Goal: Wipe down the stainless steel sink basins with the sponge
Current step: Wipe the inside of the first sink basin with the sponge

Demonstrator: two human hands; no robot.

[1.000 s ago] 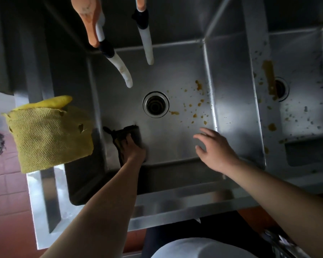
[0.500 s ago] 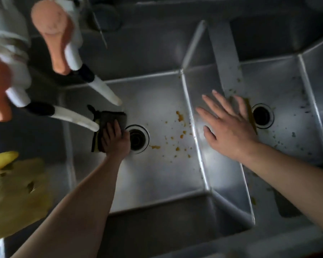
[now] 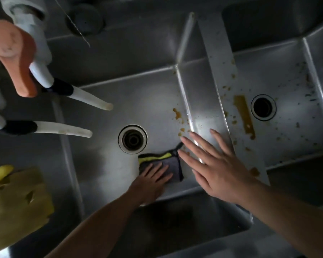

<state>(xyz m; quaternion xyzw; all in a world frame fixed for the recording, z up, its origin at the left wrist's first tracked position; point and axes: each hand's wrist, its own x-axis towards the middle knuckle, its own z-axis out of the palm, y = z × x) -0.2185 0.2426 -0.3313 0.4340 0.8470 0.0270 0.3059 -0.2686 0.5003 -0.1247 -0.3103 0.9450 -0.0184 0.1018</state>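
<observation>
A double stainless steel sink fills the view, its two basins parted by a flat steel divider ridge. The left basin holds a round chrome-rimmed drain near its middle, and a scatter of brown food stains lies on its floor close to the divider. The right basin has its own dark round drain; a long mustard-brown smear runs just beside that drain, with specks spread over the floor and up the divider.

At the lower left a folded yellow mesh cloth hangs over the sink's edge. Above the left basin, two white tapered faucet spouts with black collars reach out from the left, and a worn orange lever handle sits in front of the upper one, blocking part of it.

Both bare forearms come up from the bottom edge. The right hand is held flat above the near end of the divider, fingers straight and spread, gripping nothing; whether it touches the steel I cannot tell. The left hand lies palm-down in the left basin with fingers straight, pressing on a dark grey sponge with a yellow layer. That sponge lies flat on the basin floor, just on the near side of the drain and beside the right hand's fingertips.
</observation>
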